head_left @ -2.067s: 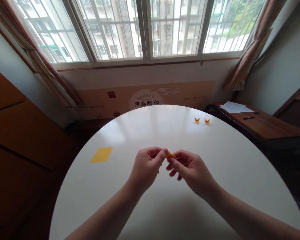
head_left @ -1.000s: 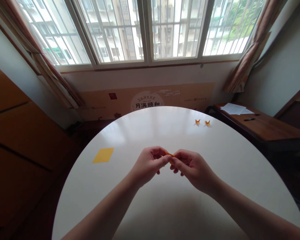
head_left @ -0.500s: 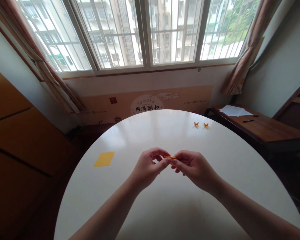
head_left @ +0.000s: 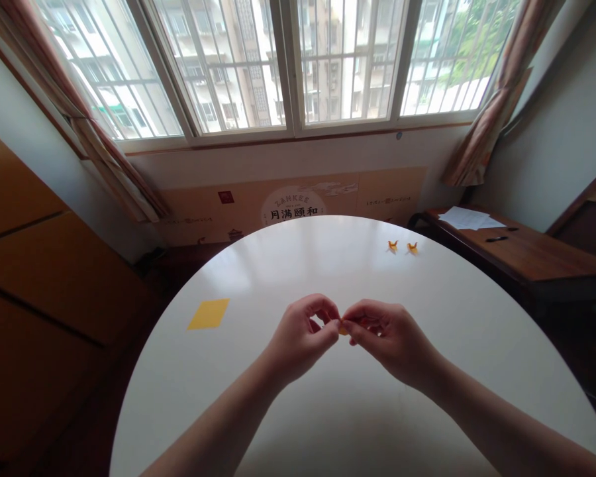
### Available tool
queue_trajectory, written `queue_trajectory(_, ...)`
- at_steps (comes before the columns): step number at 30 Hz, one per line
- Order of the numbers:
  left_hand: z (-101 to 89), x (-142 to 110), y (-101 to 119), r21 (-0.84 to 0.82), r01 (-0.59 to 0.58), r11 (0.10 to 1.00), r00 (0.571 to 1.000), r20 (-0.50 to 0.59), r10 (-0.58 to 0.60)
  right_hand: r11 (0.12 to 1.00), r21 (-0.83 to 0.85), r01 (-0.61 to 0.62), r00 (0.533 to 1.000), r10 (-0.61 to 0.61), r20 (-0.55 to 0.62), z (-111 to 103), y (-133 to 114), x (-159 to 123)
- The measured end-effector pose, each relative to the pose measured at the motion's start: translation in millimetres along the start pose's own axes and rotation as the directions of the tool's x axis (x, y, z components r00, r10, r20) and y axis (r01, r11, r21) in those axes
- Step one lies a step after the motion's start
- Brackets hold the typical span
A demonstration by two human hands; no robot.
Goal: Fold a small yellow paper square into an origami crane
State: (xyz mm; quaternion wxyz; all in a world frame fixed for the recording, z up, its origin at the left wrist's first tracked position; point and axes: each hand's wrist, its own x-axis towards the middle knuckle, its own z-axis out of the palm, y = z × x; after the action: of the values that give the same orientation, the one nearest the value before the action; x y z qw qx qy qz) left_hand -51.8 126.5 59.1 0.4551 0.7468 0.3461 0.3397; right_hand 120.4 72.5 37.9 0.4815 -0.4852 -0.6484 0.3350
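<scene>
A small piece of folded orange-yellow paper (head_left: 344, 329) is pinched between my two hands above the middle of the white table (head_left: 328, 424). My left hand (head_left: 308, 334) grips its left side with thumb and index finger. From the other side, my right hand (head_left: 385, 334) pinches it the same way, its other fingers curled beneath. Fingers hide most of the paper, so its folded shape cannot be made out. Left of my hands, a flat yellow paper square (head_left: 208, 314) lies on the table. Two small folded orange paper figures, a left one (head_left: 393, 246) and a right one (head_left: 412, 248), stand at the far right.
Beyond the round table is a wall with a printed banner (head_left: 189, 205) under barred windows. To the right, a brown wooden desk (head_left: 541, 252) carries white paper sheets (head_left: 469, 218) and a black pen (head_left: 496, 239). An orange-brown cabinet (head_left: 40, 278) stands at the left.
My fingertips have closed in around the folded paper and shifted slightly, so less of it shows. The view has moved a little; the paper square and the two figures stay in place.
</scene>
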Motion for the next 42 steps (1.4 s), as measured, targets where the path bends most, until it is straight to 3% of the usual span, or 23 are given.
queue_trajectory(10,-0.2,-2.0,-3.5,0.146,-0.045,0.988,0.997,0.072,0.035,0.992,-0.084,0.095,0.995,-0.092,0.045,0.5,-4.9,-2.9)
queue_trajectory(16,-2.6,-1.1,-1.4,0.177,-0.021,0.984,0.996,0.094,0.005,0.994,-0.095,0.056,0.998,-0.055,0.011,-1.3,-4.4,-3.3)
queue_trajectory(21,-6.7,2.5,-5.0,0.142,0.009,0.99,0.992,0.12,-0.026,1.0,0.02,0.006,0.998,-0.005,-0.061,-10.5,-0.7,0.0)
queue_trajectory(27,-9.1,5.8,-15.4,0.063,-0.001,0.998,0.999,0.036,-0.002,0.99,0.115,-0.082,0.98,0.101,-0.171,-23.1,0.8,6.3)
queue_trajectory(33,-2.7,0.3,-9.4,0.016,-0.031,0.999,0.994,0.104,0.03,0.981,0.15,-0.12,0.989,0.132,-0.071,-15.6,-1.2,4.9)
queue_trajectory(38,-1.0,2.6,-13.2,-0.009,0.022,1.0,0.999,0.045,-0.022,0.987,0.14,-0.083,0.996,0.088,-0.032,-10.9,-3.7,5.0)
queue_trajectory(42,-4.3,4.1,-15.9,0.103,-0.122,0.987,0.991,-0.051,0.128,0.987,0.138,-0.081,0.994,0.089,-0.057,-11.5,-1.1,5.0)
